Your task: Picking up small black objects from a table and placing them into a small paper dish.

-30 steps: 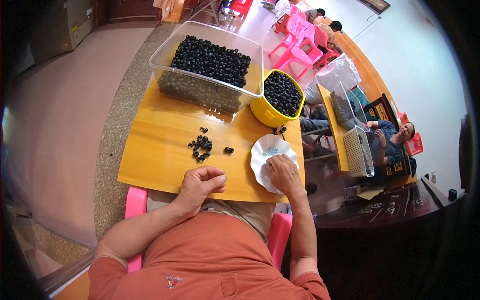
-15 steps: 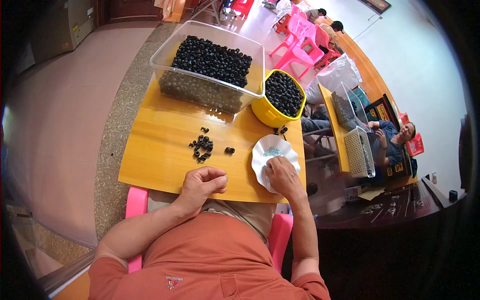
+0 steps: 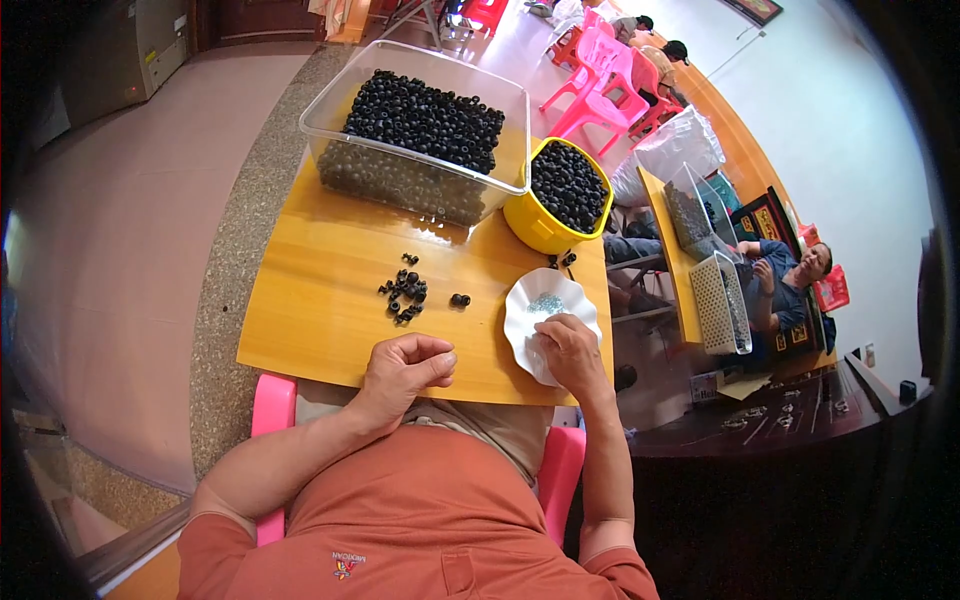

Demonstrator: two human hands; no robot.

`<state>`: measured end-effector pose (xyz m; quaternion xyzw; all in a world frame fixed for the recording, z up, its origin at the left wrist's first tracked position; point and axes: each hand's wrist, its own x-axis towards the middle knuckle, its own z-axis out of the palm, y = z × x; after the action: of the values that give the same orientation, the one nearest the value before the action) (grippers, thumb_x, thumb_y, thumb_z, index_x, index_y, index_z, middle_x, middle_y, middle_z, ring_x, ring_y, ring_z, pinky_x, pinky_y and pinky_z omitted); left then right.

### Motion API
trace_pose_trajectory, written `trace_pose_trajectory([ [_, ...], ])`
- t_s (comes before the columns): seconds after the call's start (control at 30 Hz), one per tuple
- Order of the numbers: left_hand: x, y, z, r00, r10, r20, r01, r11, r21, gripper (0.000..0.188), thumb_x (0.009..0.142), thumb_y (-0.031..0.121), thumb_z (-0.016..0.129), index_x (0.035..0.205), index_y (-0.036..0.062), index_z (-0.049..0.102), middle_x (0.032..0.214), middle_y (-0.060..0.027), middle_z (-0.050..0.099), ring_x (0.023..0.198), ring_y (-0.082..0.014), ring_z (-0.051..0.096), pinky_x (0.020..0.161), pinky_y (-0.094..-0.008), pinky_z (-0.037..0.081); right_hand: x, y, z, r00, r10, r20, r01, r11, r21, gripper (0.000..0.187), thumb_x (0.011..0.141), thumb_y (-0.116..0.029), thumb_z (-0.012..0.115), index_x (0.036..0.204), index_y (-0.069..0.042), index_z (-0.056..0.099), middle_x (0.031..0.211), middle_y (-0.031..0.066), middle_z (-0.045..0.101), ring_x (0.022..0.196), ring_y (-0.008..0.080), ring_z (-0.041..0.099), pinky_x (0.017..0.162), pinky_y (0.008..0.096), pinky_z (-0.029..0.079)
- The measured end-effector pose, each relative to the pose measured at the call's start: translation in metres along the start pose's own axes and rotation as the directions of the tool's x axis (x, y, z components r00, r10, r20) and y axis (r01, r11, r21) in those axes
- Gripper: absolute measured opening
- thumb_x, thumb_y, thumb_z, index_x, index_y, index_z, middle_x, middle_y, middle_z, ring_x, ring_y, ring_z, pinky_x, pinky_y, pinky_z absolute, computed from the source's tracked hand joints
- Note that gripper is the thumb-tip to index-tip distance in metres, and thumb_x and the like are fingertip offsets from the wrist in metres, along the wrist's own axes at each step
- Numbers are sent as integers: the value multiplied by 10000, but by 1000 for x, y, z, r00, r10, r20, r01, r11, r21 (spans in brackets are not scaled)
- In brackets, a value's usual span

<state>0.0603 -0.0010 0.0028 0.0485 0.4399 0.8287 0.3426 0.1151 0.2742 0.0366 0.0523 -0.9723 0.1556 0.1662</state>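
Note:
A white wavy-rimmed dish (image 3: 521,335) stands at the right of the wooden table, holding a small heap of tiny pale-blue glassy pieces (image 3: 546,304). My right hand (image 3: 572,354) is over the dish's near side, fingers bunched and pointing down into it; their tips are partly hidden. Thumb and forefinger of my left hand (image 3: 404,374) are pinched together at the table's near edge, and whatever they hold is too small to make out. Beyond that hand lies a loose cluster of small black ring-shaped parts (image 3: 405,291), with a couple more black parts (image 3: 460,300) to its right.
A large clear bin (image 3: 415,180) of black parts stands at the table's far side, beside a yellow tub (image 3: 540,225) of similar ones. A few black bits (image 3: 568,260) lie behind the dish. At right, a co-worker (image 3: 780,285) sits by another table with a white perforated basket (image 3: 716,310).
My right hand and the dish have shifted very slightly to the right. My left hand stays where it was. The co-worker's hands have moved a little.

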Motion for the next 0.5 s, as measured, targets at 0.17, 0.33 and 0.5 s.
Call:
trace_pose_trajectory([
  [0.17,0,0,0,1000,-1,2,1,1000,-1,163,863,100,692,991,27,622,829,-46,662,716,-107,635,592,-204,478,0,-1,-1,1000,2,-4,-2,1000,21,120,762,4,664,880,-5,684,864,135,669,805,312,654,722,365,522],
  [0.33,0,0,0,1000,-4,2,4,1000,3,158,864,104,692,986,31,623,829,-44,662,718,-105,635,601,-207,488,-1,1,2,1000,13,0,-13,1000,10,111,766,-8,665,875,-3,684,869,132,671,803,313,655,719,365,525],
  [0.5,-1,1,1,1000,-9,-4,9,1000,8,156,866,107,690,986,31,626,829,-40,662,716,-98,631,595,-202,482,-2,3,3,999,33,11,-34,999,31,102,763,-21,663,861,-5,685,865,129,672,800,305,658,705,364,529],
])
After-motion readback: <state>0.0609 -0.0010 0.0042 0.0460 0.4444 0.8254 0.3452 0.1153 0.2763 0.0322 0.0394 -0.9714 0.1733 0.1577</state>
